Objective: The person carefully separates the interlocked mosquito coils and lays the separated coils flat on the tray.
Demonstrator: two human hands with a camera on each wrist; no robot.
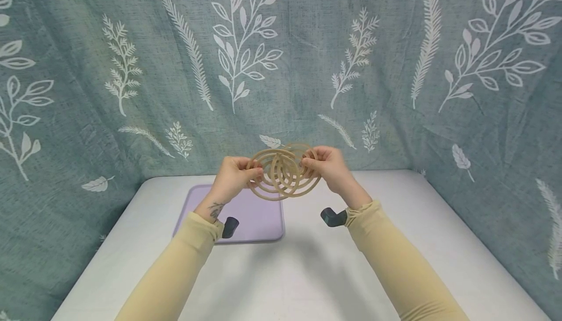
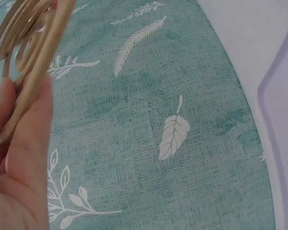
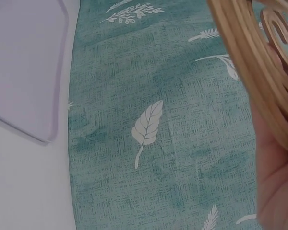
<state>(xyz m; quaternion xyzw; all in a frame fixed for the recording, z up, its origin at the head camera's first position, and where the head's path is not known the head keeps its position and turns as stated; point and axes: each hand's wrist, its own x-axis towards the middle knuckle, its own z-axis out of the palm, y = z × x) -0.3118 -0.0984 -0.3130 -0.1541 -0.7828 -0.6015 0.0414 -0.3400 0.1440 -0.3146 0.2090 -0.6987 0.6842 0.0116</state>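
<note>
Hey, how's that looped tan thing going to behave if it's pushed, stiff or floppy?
The looped tan thing is probably fairly stiff: its loops hold round shapes in mid-air. It's likely light for its size, since there are gaps between narrow strands. Those strands might flex or snap if pushed hard.

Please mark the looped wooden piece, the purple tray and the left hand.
Looped wooden piece (image 3: 252,57), right wrist view, outer bands.
Purple tray (image 1: 252,219), head view, bare floor.
Left hand (image 1: 231,178), head view, back near thumb.
</note>
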